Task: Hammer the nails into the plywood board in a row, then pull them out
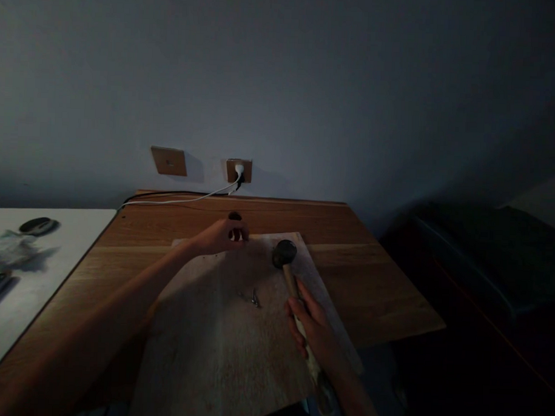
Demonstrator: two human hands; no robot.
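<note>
My right hand [312, 324] is wrapped round the pale wooden handle of a mallet [285, 254]. The mallet's dark, round head is over the right part of a worn wooden board [199, 351]. Near the board's far edge, my left hand [222, 236] has its fingers curled in a pinch. What they hold, if anything, is too dark to make out. A small dark round object [234, 215] shows just behind those fingers. Several small metal pieces, like nails or screws [255, 298], lie on the board between my two hands.
The board lies on a brown wooden table [379, 290] against a grey wall. A plug with white and black cables sits in a wall socket [239, 170]. At left, a white table [76, 249] bears a dark oval object [38, 226] and a crumpled clear plastic bag [9, 250].
</note>
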